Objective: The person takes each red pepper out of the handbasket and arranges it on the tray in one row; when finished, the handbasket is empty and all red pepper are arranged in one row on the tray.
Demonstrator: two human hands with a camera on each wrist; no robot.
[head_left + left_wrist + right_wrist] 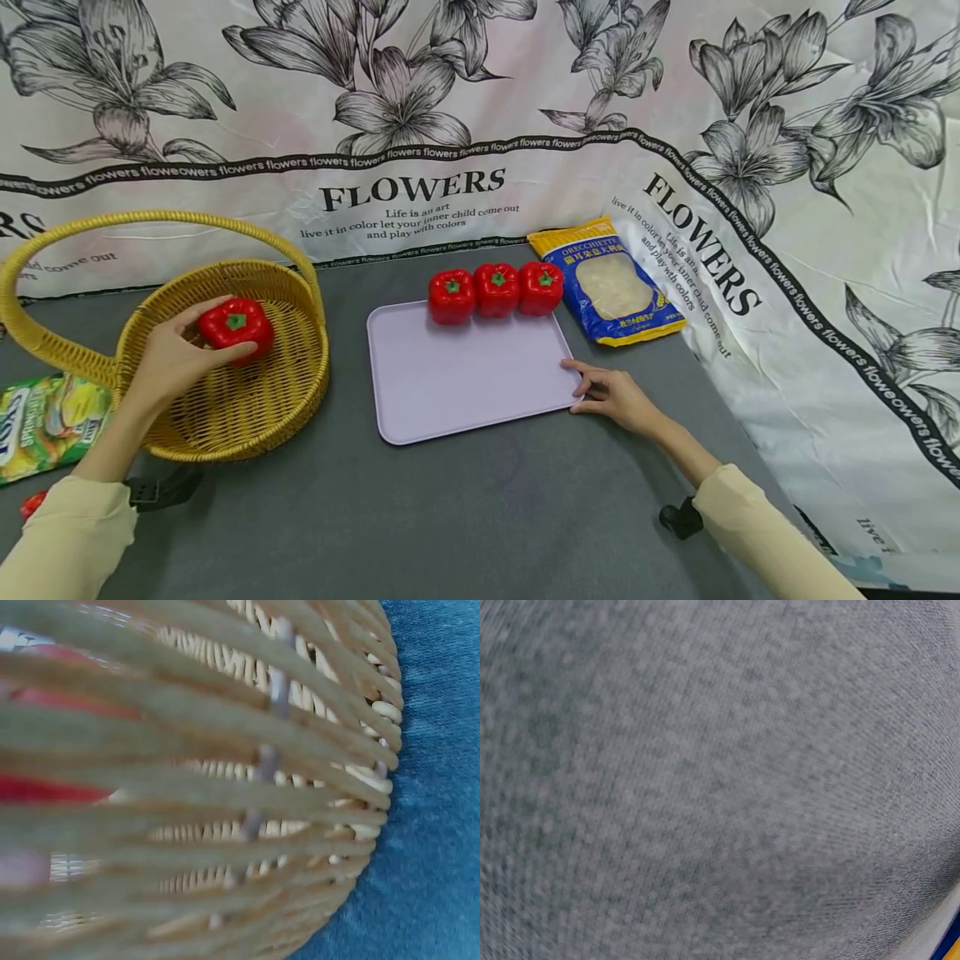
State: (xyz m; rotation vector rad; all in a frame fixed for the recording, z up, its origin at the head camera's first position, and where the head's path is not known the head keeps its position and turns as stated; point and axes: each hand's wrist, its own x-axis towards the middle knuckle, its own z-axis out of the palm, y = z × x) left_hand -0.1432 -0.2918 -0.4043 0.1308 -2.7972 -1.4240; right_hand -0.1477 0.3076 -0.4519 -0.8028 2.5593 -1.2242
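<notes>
My left hand (176,354) grips a red bell pepper (236,325) with a green stem, fingers and thumb around its sides, inside the mouth of a yellow wicker basket (315,375). Through the blurred basket weave (225,787) in the left wrist view, bits of red pepper (49,789) show. At the right front corner of a pale lilac tray (465,375), my right hand (618,400) holds the rim with bent fingers and thumb. Three more red bell peppers (497,290) stand in a row along the tray's far edge. Grey cloth fills most of the right wrist view.
A blue and yellow bag of orecchiette (615,279) lies right of the tray. Left of the basket is a green and yellow snack bag (56,425), with a small red object (33,504) near my left sleeve. The basket's tall handle (165,218) arches up. Flower-printed cloth hangs behind.
</notes>
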